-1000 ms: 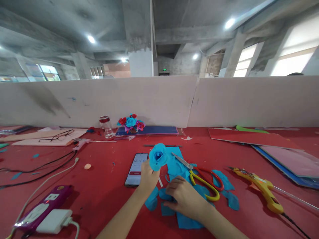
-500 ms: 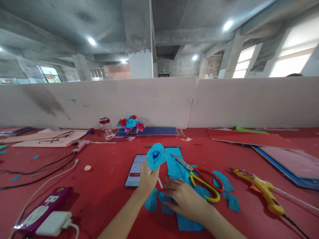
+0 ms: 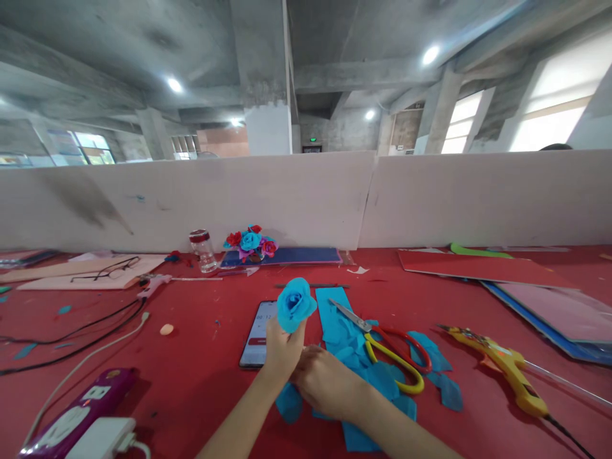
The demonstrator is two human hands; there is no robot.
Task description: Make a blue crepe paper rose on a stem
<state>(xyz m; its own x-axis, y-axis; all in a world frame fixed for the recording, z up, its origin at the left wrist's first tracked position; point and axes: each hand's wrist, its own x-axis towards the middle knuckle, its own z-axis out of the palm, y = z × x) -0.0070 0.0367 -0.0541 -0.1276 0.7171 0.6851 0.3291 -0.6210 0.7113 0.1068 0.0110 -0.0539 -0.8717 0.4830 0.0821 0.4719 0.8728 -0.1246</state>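
A blue paper flower [image 3: 295,305] stands up from my left hand [image 3: 283,347], whose fingers are closed around its base. My right hand [image 3: 320,379] is curled just below and to the right, close against the left one. Its fingertips are hidden, so whatever they hold, perhaps the flower's stem, does not show. Loose blue petals [image 3: 289,403] lie beneath the hands, and a blue paper strip [image 3: 335,305] with more petals extends behind. Scissors [image 3: 396,357] with red and yellow handles rest on these pieces. A phone [image 3: 258,335] lies partly behind my left hand.
A yellow glue gun [image 3: 507,363] lies at right, near stacked coloured sheets [image 3: 554,306]. At left are a purple power strip [image 3: 81,408], a white plug [image 3: 102,440] and cables. A glass jar [image 3: 204,252] and a paper flower arrangement [image 3: 252,242] stand by the white partition [image 3: 182,204].
My right hand has moved up and left from the loose petals to my left hand, its fingers now curled in. The flower has shifted slightly left and tilted a little.
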